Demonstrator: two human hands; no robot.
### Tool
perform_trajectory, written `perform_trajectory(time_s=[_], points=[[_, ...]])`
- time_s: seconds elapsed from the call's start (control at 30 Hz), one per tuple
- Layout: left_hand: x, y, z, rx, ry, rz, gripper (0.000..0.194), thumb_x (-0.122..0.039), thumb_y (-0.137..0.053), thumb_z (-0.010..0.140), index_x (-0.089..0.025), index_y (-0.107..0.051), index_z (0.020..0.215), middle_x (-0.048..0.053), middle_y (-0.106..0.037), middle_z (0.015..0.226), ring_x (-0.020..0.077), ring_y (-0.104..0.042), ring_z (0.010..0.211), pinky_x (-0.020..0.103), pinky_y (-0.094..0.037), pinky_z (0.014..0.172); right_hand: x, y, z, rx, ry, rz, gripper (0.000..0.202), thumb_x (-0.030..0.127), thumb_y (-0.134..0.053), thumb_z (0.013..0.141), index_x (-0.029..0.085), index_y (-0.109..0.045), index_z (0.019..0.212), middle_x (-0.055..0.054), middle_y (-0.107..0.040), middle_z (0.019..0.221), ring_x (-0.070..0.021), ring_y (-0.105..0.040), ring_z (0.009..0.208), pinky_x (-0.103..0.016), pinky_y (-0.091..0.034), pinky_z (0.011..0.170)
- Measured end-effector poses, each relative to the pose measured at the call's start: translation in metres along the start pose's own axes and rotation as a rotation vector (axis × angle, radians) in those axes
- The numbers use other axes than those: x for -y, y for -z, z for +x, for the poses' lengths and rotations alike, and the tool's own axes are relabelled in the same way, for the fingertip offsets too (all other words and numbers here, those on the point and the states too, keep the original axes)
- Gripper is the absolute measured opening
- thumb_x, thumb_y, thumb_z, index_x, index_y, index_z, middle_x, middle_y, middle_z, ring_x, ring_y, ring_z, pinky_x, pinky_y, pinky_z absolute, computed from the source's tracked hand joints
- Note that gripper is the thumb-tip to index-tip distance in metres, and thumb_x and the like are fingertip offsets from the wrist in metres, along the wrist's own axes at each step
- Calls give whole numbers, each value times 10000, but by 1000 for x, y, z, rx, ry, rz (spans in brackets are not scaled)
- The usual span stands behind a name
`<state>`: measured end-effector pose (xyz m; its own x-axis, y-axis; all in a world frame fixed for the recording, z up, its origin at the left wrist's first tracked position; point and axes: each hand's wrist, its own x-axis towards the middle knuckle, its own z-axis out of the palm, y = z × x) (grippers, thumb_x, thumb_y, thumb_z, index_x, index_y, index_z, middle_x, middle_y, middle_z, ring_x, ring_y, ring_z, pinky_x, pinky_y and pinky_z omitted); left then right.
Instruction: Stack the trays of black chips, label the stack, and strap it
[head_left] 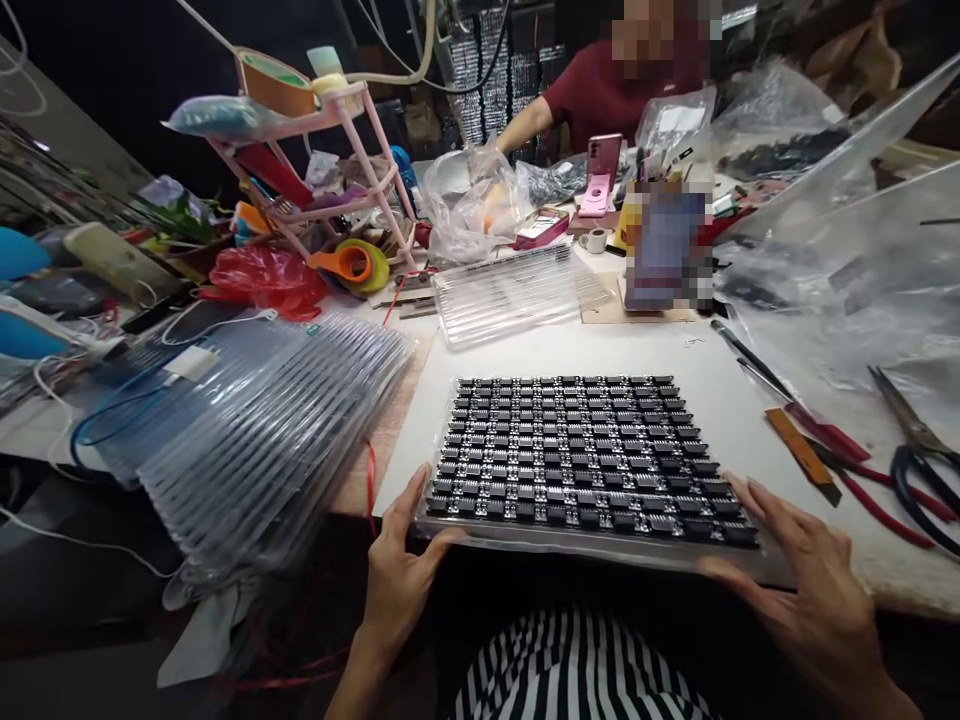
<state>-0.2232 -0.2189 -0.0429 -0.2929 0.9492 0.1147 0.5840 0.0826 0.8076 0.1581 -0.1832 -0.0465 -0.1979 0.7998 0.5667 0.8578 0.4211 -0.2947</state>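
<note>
From my left hand (409,560), the bare strip of white sheet (416,415) beyond gives me a way forward, until the empty clear tray (517,295) stops it. Right of my right hand (806,560), scissors (919,435) and pliers (847,450) block me.

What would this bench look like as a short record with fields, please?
Left hand: left hand, on the left front corner of the filled tray
Right hand: right hand, on its right front corner
Tray contents: rows of small black electronic parts
Left side: stacked clear ribbed trays
Behind filled tray: another clear ribbed tray
Right side: scissors, orange cutter
Across: person in dark red
</note>
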Motion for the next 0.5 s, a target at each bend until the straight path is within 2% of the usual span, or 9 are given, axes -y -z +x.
perform_trajectory(time_s=[0.13,0.33,0.5], points=[[7,-3,-2,-6,-16,8,705,-331,-699,779,-288,-383,1408,68,-518,1386,228,-475,1285,412,-348,1114,-4,-5,-4,-6,13,-42,695,400,-657,804,201,-401,1418,-129,-633,1186,-284,-614,1010,-408,-465,861],[6,-4,0,-23,-32,7,692,-322,-690,788,-285,-386,1408,66,-508,1394,227,-477,1280,402,-366,1102,-2,-3,-6,132,-26,-83,726,433,-579,849,256,-267,1480,-124,-604,1226,-327,-611,1001,-487,-457,853],[4,-5,-1,-14,-16,-9,678,-332,-684,794,-293,-395,1406,55,-508,1395,222,-491,1262,391,-389,1083,1,-1,-3,155,-41,-139,722,390,-588,839,342,-254,1477,-87,-631,1181,-347,-634,960,-497,-488,802]])
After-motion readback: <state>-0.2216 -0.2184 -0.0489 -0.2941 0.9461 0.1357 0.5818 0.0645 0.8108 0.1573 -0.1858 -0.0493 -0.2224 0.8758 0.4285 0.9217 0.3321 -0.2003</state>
